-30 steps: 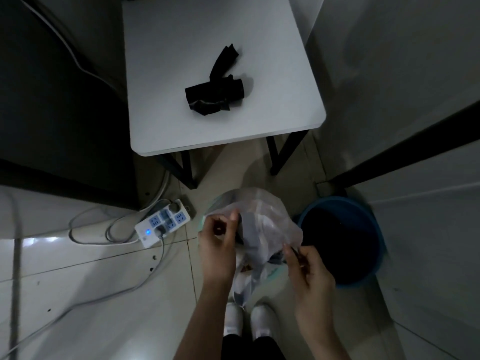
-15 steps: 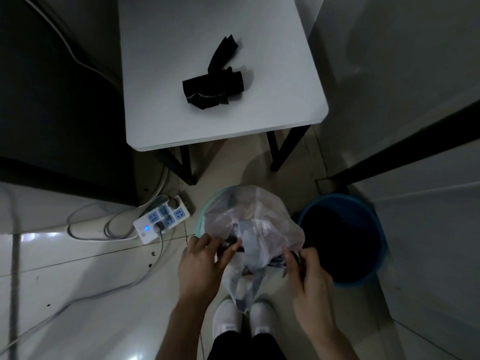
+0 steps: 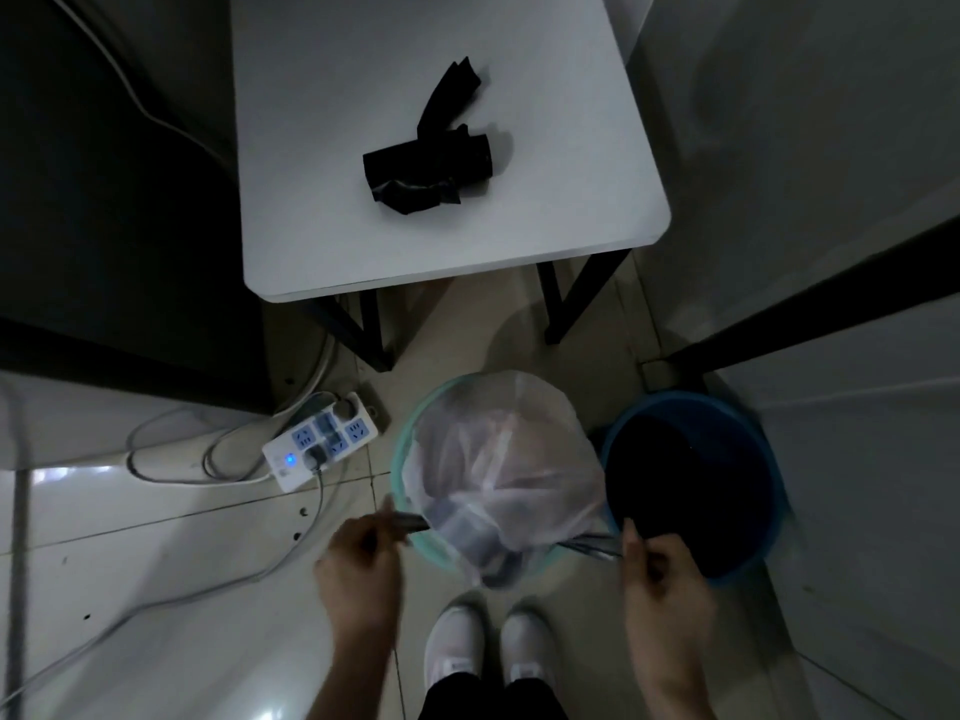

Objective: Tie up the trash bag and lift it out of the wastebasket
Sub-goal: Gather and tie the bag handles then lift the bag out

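A translucent white trash bag (image 3: pixel 498 470), bulging with rubbish, sits in a pale green wastebasket (image 3: pixel 402 449) on the floor in front of my feet. My left hand (image 3: pixel 361 569) is closed on a dark drawstring end at the bag's left side. At the bag's right, my right hand (image 3: pixel 662 574) grips the other drawstring end. The two ends are stretched apart, with the bag's gathered mouth low between my hands.
A blue bucket (image 3: pixel 758 439) lined with a black bag stands right beside the wastebasket. A white table (image 3: pixel 571 148) with a black roll of bags (image 3: pixel 431 168) is ahead. A power strip (image 3: pixel 322 446) with cables lies on the floor to the left. A wall closes the right side.
Both hands have moved outward, away from the bag's middle, pulling the drawstring ends apart. The bag's mouth has drawn tighter and the bag has dropped lower into the wastebasket.
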Available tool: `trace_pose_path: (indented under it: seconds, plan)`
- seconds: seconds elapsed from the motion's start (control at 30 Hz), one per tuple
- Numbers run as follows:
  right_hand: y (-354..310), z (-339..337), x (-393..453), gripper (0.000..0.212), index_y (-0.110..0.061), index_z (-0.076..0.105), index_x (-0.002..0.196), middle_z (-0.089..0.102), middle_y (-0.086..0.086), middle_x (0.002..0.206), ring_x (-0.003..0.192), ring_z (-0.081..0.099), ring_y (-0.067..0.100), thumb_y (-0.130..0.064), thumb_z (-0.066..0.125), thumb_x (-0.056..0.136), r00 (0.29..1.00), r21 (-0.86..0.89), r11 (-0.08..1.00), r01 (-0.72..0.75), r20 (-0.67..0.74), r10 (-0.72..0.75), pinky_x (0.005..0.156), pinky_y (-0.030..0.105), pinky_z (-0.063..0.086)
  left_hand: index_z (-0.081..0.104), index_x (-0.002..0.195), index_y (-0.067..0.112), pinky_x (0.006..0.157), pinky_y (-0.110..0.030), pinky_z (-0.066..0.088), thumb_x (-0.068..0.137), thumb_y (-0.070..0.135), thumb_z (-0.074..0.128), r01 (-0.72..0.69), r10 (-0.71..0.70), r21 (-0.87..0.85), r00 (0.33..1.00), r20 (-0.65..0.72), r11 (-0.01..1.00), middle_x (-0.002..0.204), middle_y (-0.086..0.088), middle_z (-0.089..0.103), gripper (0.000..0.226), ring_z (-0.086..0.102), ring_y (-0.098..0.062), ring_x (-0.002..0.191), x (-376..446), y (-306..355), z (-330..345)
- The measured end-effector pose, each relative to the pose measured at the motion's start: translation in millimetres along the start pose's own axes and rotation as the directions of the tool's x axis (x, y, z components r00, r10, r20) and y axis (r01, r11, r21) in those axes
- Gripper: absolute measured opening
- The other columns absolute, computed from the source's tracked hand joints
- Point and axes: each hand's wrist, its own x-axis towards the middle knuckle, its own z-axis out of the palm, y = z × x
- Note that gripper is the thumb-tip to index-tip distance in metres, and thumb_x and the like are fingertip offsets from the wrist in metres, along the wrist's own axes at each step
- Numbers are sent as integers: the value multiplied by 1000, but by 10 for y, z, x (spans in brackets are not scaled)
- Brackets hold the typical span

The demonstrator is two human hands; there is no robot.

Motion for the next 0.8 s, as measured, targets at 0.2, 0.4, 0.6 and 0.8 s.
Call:
trace_pose_path:
  seconds: [0.2, 0.4, 0.6, 0.8]
  plan:
    - [27, -99, 141, 27, -5, 56, 69, 63, 17, 65, 68, 60, 34, -27, 64, 84, 989, 81, 987, -136, -46, 140, 63, 33, 41, 65, 64, 22, 60, -37, 40, 89, 27, 56, -24, 15, -77, 994, -113, 997, 61, -6, 60, 26, 54, -28, 64, -50, 161, -116]
    - [-238, -154, -356, 26, -34, 51, 61, 61, -10, 55, 45, 52, 0, -30, 67, 81, 977, 290, 936, 201, 12, -214, 48, 4, 38, 71, 68, 13, 57, -18, 37, 81, 32, 58, -482, 481, 46, 854, -196, 875, 63, 2, 56, 26, 42, -14, 66, -410, 379, -289]
    - [-456, -109, -527, 33, -34, 50, 62, 57, -11, 54, 42, 48, 0, -62, 55, 79, 927, 297, 901, 317, 104, -360, 42, 8, 37, 74, 78, 25, 62, -11, 40, 80, 35, 64, -577, 574, -233, 814, -88, 783, 73, 15, 57, 15, 50, -4, 74, -817, 666, -107]
    - [-574, -165, -360, 32, -32, 53, 65, 58, -13, 53, 45, 52, -2, -60, 54, 80, 869, 425, 845, 323, 220, -443, 46, 10, 41, 69, 94, 39, 82, -22, 46, 85, 40, 55, -514, 549, -298, 835, 43, 805, 115, 15, 61, 17, 51, -9, 110, -826, 670, -26]
